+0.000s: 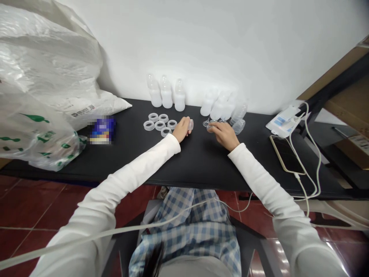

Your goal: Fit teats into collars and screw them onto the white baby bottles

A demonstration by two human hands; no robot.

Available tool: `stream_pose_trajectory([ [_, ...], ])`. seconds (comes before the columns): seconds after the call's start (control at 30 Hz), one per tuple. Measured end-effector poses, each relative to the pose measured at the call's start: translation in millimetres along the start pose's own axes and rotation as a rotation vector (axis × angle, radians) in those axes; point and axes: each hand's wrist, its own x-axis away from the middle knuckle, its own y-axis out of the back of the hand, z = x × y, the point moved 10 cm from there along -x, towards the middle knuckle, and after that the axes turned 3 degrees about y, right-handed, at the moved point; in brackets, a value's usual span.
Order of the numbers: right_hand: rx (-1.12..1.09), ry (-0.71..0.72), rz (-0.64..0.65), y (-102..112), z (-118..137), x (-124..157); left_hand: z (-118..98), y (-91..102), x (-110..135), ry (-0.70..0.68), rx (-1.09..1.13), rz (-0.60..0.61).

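Note:
My left hand (181,129) is closed around a translucent bottle collar ring (191,124), held just above the black table. To its left lie several matching collar rings (160,125), flat on the table. My right hand (223,134) reaches in from the right, its fingertips closed on a clear silicone bottle nipple (211,127); the fingers partly cover it. Several more clear nipples (205,123) sit just behind those fingers. Beyond them stand several white baby bottles (206,106), and clear domed caps (239,126) are beside them.
Three capped baby bottles (166,94) stand against the wall. Large plastic bags (43,134) and a blue packet (102,130) occupy the left. On the right are a phone (286,154) with a white cable (318,154), a white packet (284,120) and cardboard boxes (343,100).

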Motion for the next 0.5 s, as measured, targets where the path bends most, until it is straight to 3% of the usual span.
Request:
stream_pose_trajectory([
  [0.13,-0.023,-0.118,0.054,0,-20,4,-3,5.9,-1,-0.097,-0.121,-0.055],
  [0.37,-0.035,-0.153,0.247,-18,-17,5,-17,-12.9,9,-0.422,-0.531,-0.001],
  [0.5,-0.022,-0.193,0.249,-15,-21,8,-21,-14.8,15,-0.411,-0.802,-0.045],
])
